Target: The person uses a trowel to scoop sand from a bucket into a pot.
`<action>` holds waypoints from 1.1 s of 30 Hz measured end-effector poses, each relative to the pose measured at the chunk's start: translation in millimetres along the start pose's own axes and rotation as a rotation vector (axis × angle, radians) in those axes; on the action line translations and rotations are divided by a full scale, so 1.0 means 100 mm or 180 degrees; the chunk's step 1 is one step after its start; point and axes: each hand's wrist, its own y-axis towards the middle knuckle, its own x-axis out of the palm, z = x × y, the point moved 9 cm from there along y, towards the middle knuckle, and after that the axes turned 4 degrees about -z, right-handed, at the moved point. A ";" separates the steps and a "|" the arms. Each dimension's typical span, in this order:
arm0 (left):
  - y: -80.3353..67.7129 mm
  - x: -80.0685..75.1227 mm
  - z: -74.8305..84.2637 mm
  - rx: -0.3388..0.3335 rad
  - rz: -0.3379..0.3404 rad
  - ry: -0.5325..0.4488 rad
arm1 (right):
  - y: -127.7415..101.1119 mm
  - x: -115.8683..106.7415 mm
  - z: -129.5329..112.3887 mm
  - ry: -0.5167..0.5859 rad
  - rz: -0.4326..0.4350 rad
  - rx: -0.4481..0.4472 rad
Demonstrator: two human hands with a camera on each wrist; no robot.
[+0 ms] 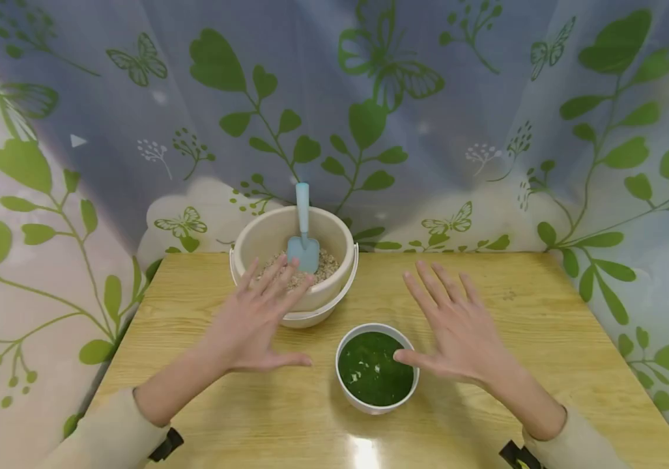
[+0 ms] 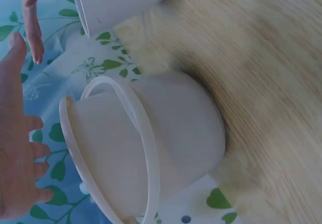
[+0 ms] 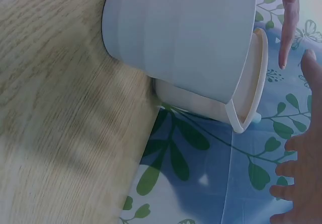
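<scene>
The left hand [image 1: 255,326] hovers flat above the wooden table [image 1: 545,326], fingers straight and spread, holding nothing; its fingertips reach over the near rim of the cream bucket [image 1: 334,238], which stands at about 11 o'clock from the table's middle. The bucket holds a coarse tan grainy fill [image 1: 328,264] (grain or bran, too fine to tell), and a light blue scoop [image 1: 303,244] stands in it, its blade in the fill and its handle leaning on the far rim at 12 o'clock. The bucket's white handle lies folded down round its near side.

The right hand [image 1: 457,329] is likewise spread and empty, palm down, thumb stretched over the right rim of the small white bowl [image 1: 357,400]. The bowl sits between the hands, at 5 o'clock from the bucket and near it, filled with a dark green mass.

A leaf-and-butterfly curtain [image 1: 369,98] hangs behind.
</scene>
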 end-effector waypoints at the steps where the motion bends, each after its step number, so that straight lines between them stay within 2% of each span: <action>1: 0.01 -0.02 -0.02 0.0032 -0.0007 0.0002 | 0.02 0.00 -0.01 0.0009 -0.0028 -0.0010; 5: 0.05 -0.08 -0.11 0.0137 -0.0025 0.0028 | 0.12 0.00 -0.04 0.0020 -0.0102 -0.0070; 12: 0.14 -0.16 -0.28 0.0397 -0.0081 0.0133 | 0.30 -0.09 -0.11 0.0015 0.0045 -0.0213; 17: 0.22 -0.19 -0.38 0.0593 -0.0083 0.0247 | 0.46 -0.08 -0.15 0.0014 -0.0110 -0.0246; 23: 0.34 -0.15 -0.49 0.0796 -0.0260 0.0426 | 0.66 -0.02 -0.17 0.0046 -0.0283 -0.0258; 28: 0.46 -0.11 -0.58 0.0846 -0.0382 0.0512 | 0.82 0.08 -0.17 0.0074 -0.0427 -0.0254; 33: 0.57 -0.07 -0.67 0.0879 -0.0489 0.0463 | 0.96 0.16 -0.18 0.0044 -0.0556 -0.0287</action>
